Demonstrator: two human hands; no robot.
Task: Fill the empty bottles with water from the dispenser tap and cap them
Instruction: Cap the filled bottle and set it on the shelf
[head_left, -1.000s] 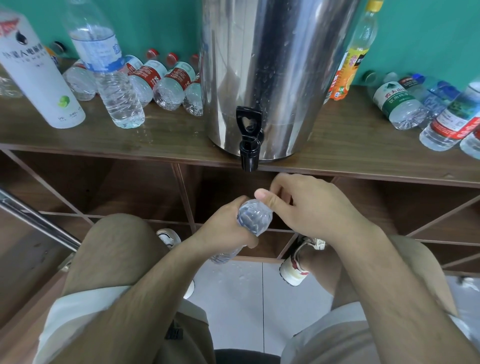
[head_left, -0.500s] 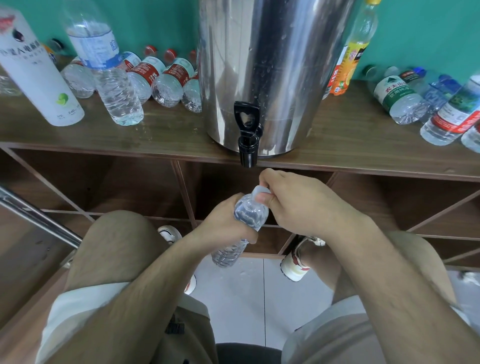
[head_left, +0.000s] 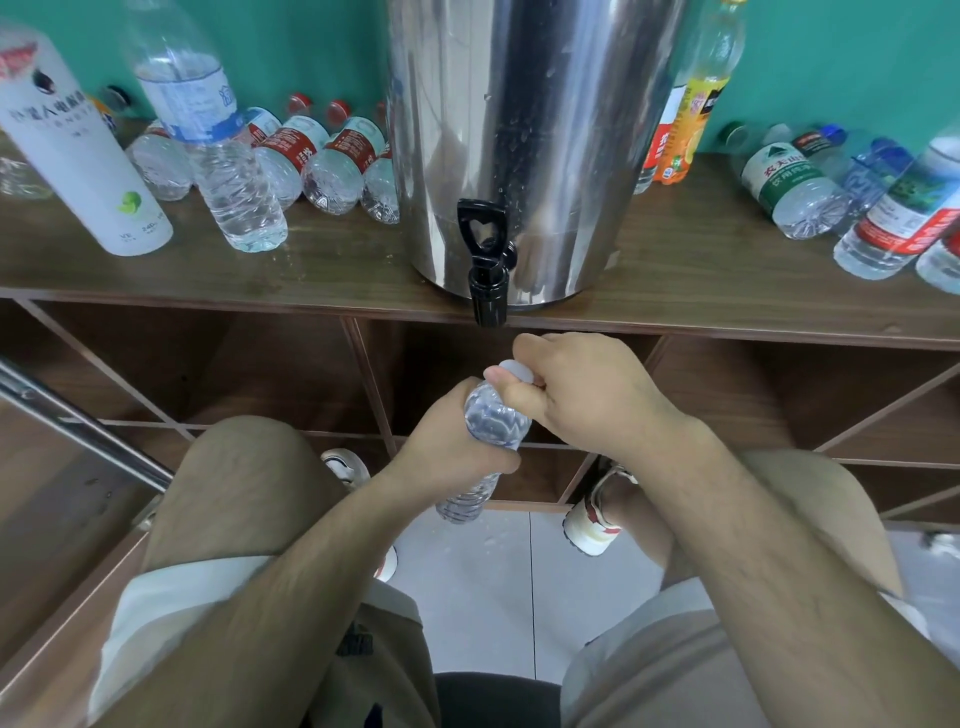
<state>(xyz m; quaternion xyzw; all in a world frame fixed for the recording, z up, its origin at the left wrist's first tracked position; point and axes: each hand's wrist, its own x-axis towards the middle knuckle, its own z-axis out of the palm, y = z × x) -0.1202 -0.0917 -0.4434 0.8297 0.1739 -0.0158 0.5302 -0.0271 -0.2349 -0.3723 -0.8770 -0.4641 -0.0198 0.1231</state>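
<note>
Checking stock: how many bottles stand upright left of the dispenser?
2: a white bottle at the far left and a clear bottle beside it. Others may be hidden behind.

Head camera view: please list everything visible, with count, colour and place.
dispenser: one, steel, middle of the shelf
tap: one, black, low on the dispenser front
shelf: one, brown wood, across the view
white bottle: one, white, standing far left
blue-label bottle: one, clear, standing left of the dispenser
red-label bottles: several, clear, lying behind it
orange-label bottle: one, yellow-orange, standing right of the dispenser
right bottles: several, clear, green, blue and red labels, lying far right
held bottle: one, clear, below the tap
cap: one, whitish, at the held bottle's top
shoes: two, white, on the floor
left hand: one, grips the held bottle
right hand: one, pinches the cap
</note>
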